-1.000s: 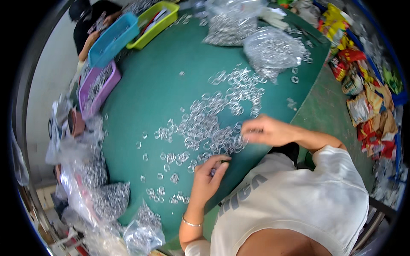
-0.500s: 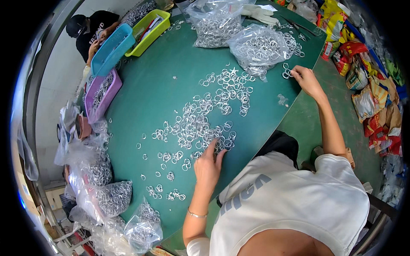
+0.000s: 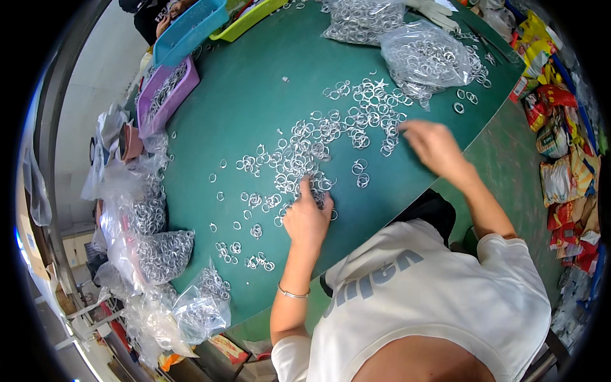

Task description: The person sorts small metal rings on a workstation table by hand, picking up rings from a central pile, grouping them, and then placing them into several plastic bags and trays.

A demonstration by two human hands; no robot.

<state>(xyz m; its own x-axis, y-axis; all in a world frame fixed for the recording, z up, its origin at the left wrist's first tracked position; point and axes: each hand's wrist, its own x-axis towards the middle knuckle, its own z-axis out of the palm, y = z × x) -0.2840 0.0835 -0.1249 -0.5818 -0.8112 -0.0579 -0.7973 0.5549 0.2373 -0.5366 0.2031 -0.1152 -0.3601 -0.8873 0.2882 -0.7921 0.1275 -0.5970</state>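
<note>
A loose heap of silver metal rings spreads over the green tabletop. My left hand rests at the heap's near edge, its index finger pressed onto rings and the thumb spread apart. To the right, my right hand hovers by the heap's right end. Motion blurs its fingertips, so whether they pinch a ring is unclear. A small group of rings lies between the two hands. Three single rings sit further off, beside a clear plastic bag of rings.
Another filled bag stands at the back, near a white glove. Purple, blue and yellow-green bins line the far left, where a person sits. Ring-filled bags crowd the left edge; colourful packages lie at right.
My right hand has left the rings beside the plastic bag and come nearer and leftward to the heap. My left hand has shifted slightly left, away from the small group. The view has shifted too.
</note>
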